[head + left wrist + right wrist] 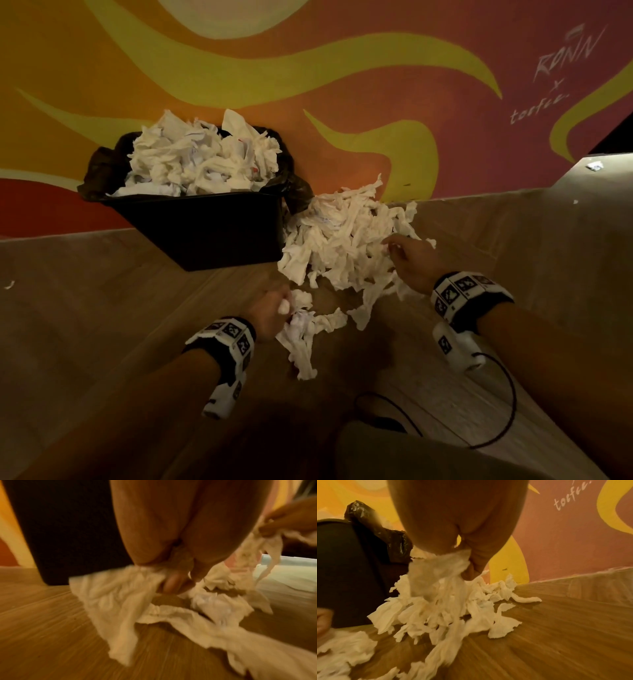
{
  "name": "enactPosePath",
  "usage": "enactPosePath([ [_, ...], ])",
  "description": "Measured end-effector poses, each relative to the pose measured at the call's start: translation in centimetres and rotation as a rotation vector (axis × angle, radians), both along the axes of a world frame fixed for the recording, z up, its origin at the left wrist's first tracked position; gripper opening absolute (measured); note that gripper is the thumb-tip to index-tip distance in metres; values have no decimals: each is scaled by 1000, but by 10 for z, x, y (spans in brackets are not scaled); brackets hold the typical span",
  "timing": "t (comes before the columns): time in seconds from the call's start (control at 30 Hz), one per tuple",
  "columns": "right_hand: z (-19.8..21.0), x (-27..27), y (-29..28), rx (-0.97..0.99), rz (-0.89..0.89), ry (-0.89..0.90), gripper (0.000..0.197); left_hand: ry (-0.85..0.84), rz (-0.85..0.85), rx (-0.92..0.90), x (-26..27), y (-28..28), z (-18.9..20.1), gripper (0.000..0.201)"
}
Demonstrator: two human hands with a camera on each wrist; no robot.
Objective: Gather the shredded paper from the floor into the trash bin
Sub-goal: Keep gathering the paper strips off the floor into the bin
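Shredded paper (342, 236) lies in a loose white heap on the wooden floor (102, 308), just to the right of a black trash bin (205, 233) that stands against a wall painted in orange, yellow and dusty pink swirls (445, 85). More paper is heaped in the bin above its rim, and a black liner bag (102, 164) is folded over the bin's edge. The person's left hand (270, 308) is low over the near edge of the heap, its fingers (173, 582) curled round a bunch of strips whose ends trail on the floor (this wrist view is blurred). The right hand (411, 257) is at the far right side of the heap, its fingers (474, 561) closed round a clump of paper, with strands hanging from it into the pile below. Both wrists wear bands with black-and-white square markers (462, 291). A thin black cable (510, 394) loops across the floor near the right forearm. A few small scraps lie apart from the heap, by the wall.
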State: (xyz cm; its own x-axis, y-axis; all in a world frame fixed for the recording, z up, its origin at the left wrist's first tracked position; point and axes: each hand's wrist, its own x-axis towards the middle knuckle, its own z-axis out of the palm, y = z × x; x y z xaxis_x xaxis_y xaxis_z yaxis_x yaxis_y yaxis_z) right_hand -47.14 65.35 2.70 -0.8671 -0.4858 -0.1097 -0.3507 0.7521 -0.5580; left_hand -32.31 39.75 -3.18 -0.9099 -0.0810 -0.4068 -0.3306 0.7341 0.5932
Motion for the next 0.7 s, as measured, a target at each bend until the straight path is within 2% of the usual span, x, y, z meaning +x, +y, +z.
enactPosePath([
  [0.07,8,-5,2,36,1,7,27,-26,-59,-34,7,5,-7,23],
  [0.2,21,-11,14,87,-22,-6,24,-142,-69,-74,14,13,-23,79],
  [0.27,26,-13,20,145,-18,-17,27,-218,-144,-155,13,13,-30,91],
  [0.33,29,-15,26,191,9,-28,25,-248,-185,-237,12,11,-34,84],
  [0.47,29,-21,34,280,44,-16,16,-191,-73,-248,13,5,-35,65],
  [0.57,25,-17,36,297,53,-45,20,-161,0,-182,9,0,-27,59],
  [0.7,9,-2,23,404,215,-16,25,27,231,-5,8,-7,-12,27],
])
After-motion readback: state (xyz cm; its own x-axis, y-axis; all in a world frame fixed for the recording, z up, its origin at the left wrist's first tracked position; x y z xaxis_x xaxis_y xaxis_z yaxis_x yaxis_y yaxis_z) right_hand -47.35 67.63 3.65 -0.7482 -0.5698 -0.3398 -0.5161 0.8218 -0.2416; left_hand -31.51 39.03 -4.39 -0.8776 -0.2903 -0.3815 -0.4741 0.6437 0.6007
